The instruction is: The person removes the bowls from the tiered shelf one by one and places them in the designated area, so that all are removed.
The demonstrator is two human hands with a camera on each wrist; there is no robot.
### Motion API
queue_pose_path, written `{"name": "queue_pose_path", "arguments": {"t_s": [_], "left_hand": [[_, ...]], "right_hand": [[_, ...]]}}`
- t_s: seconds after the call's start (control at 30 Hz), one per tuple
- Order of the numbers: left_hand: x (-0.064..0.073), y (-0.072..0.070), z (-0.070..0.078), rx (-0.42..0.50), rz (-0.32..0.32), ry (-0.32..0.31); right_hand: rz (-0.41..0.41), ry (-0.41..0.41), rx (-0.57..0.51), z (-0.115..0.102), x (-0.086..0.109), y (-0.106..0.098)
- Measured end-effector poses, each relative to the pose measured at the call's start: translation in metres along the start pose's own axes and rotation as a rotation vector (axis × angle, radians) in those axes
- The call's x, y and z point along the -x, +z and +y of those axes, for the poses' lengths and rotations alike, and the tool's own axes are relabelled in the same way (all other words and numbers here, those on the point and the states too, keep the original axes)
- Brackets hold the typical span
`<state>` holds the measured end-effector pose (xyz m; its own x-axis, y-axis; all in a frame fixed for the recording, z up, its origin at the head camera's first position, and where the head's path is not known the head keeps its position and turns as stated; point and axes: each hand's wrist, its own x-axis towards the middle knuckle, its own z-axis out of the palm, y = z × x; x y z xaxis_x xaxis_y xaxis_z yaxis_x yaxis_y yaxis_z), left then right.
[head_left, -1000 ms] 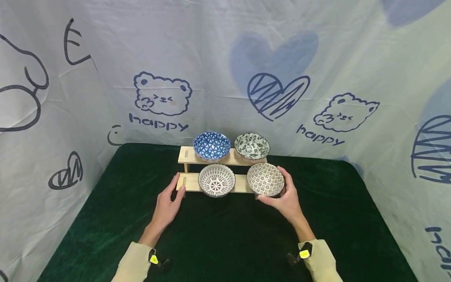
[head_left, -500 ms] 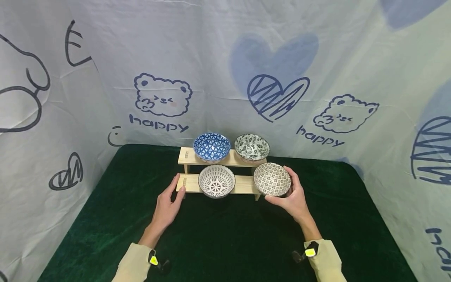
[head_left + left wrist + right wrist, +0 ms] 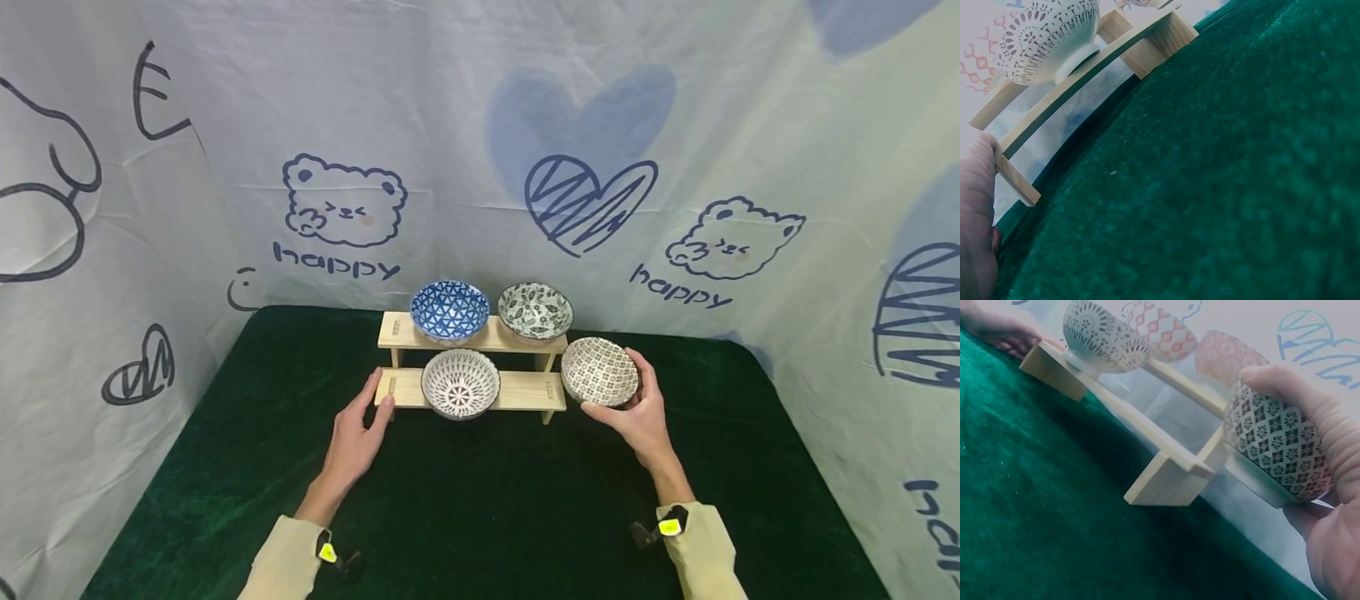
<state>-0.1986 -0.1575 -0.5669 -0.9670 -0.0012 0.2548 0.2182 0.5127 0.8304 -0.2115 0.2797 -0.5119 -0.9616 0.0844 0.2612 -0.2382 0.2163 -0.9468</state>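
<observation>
My right hand (image 3: 637, 421) holds a small bowl with a brown-and-white lattice pattern (image 3: 599, 372), thumb at its near rim and fingers round its right side. In the right wrist view this patterned bowl (image 3: 1275, 447) is off the stand, beyond the right end of the lower shelf. My left hand (image 3: 358, 429) grips the left end of a two-tier wooden stand (image 3: 528, 390), thumb on the front edge. A white bowl with dark dashes (image 3: 461, 384) sits on the lower tier. On the upper tier stand a blue triangle-patterned bowl (image 3: 449, 310) and a green leaf-patterned bowl (image 3: 536, 312).
Dark green velvet cloth (image 3: 480, 508) covers the table under the stand. Behind and at the sides hangs a pale curtain (image 3: 465, 125) printed with bears and hearts, close behind the upper tier.
My right hand has carried the lattice-patterned bowl rightward off the lower tier, baring that shelf's right end. The left hand and the other bowls have stayed put.
</observation>
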Motion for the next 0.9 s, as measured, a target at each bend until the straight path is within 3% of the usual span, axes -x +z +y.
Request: {"name": "queue_pose_path", "arguments": {"t_s": [0.47, 0.9], "left_hand": [[0.000, -0.001, 0.001, -0.005, -0.017, -0.013], [0.000, 0.001, 0.000, 0.000, -0.005, -0.008]], "right_hand": [[0.150, 0.118, 0.062, 0.024, -0.002, -0.001], [0.199, 0.157, 0.080, 0.043, -0.002, -0.001]]}}
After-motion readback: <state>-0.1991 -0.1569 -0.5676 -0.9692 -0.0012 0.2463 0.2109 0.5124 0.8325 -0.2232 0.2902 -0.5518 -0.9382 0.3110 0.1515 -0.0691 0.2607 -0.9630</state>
